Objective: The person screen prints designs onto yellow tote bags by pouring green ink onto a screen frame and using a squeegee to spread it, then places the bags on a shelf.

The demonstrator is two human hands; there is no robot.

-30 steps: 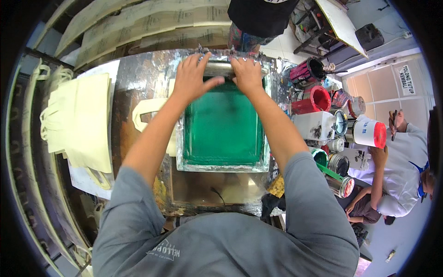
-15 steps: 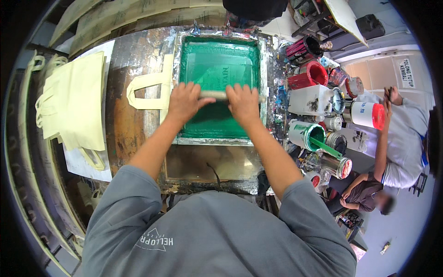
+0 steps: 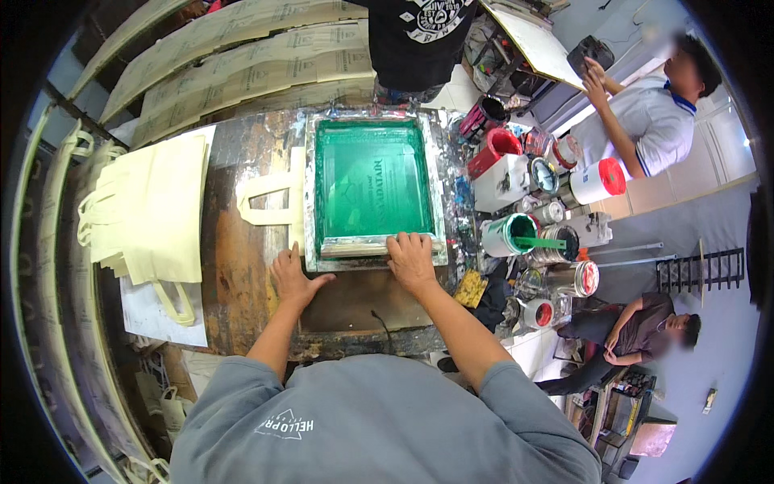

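A screen-printing frame [image 3: 312, 194] with a green-inked mesh [image 3: 371, 177] lies on the worktable in front of me. Along its near end rests a squeegee [image 3: 355, 248], with the fingers of my right hand [image 3: 412, 261] closed over its right part. My left hand [image 3: 292, 278] is open beside the frame's near left corner, thumb spread out. Its fingertips reach the near end of a cream cloth bag [image 3: 297, 185], which lies partly hidden under the frame. One looped handle [image 3: 266, 200] of that bag sticks out to the left.
Stacked cream bags [image 3: 157, 210] lie on the table's left. Along its right stand several ink tubs, including a green one [image 3: 504, 234] with a green spatula and a red-lidded one [image 3: 601, 181]. Racks of bags [image 3: 266, 60] fill the back. Three people are nearby.
The squeegee has come from the middle of the mesh to the near end. My left hand has let go of it and moved to the frame's near left corner.
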